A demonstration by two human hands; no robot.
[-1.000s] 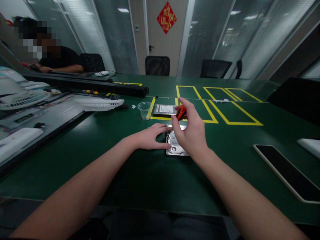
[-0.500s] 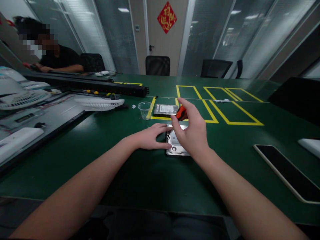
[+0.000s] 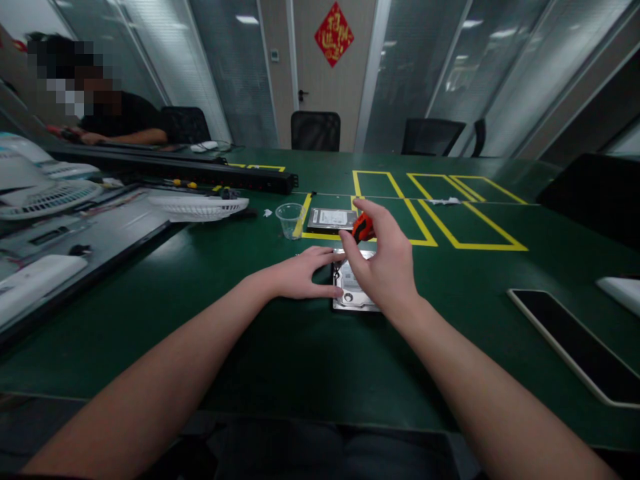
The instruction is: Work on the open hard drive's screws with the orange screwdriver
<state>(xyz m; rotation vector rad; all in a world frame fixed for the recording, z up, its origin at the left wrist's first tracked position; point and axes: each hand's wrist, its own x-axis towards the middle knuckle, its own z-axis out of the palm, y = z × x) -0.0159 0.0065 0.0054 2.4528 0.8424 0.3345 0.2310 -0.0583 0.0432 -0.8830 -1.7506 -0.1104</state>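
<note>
A silver hard drive [image 3: 353, 299] lies flat on the green table in front of me, label side up. My left hand [image 3: 307, 272] holds it at its left side, thumb on the near left corner and fingers at the far left edge. An orange and black screwdriver [image 3: 363, 228] is tilted over the drive, its handle between the thumb and fingers of my right hand [image 3: 385, 260]. The shaft slants down towards the drive's upper left part; its tip is too small to make out. My right hand covers the drive's right side.
Behind the drive sit a second hard drive [image 3: 331, 219] and a clear plastic cup [image 3: 290, 221]. A phone [image 3: 575, 343] lies at the right. White fan parts [image 3: 200, 207] and a long black bar [image 3: 200, 168] fill the left. A person [image 3: 125, 120] sits at the far left.
The screwdriver's handle has turned slightly, and the fingers of my right hand have shifted a little on it. My left hand and the hard drive have stayed in place.
</note>
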